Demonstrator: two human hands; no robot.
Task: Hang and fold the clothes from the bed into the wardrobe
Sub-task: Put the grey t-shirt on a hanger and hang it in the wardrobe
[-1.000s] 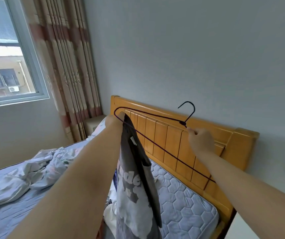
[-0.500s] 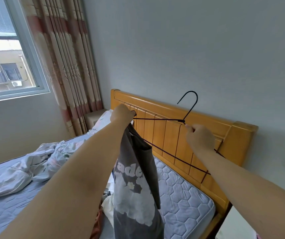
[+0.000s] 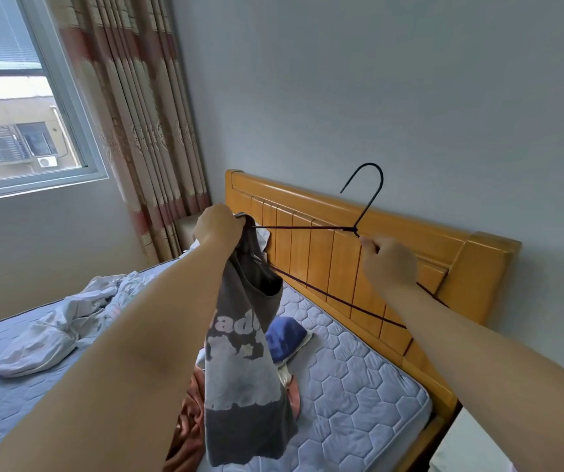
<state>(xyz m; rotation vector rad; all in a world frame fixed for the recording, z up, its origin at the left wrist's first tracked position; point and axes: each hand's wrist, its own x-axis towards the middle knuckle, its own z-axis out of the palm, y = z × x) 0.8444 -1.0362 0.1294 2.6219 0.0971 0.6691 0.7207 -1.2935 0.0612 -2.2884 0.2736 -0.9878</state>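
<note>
To do this well, we should work the neck of the shirt (image 3: 243, 369), bunched in our curled left grip (image 3: 217, 226), further along the hanger (image 3: 308, 227). Our right grip (image 3: 388, 264), pinching the wire just under the hook, keeps it level. The wire's tip seems to be inside the cloth, though the fist hides it. The shirt hangs limp over the bed (image 3: 359, 386): grey, white-printed, collar gaping.

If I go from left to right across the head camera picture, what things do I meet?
Window, curtain, left hand gripping the grey T-shirt, right hand holding the hanger.
</note>
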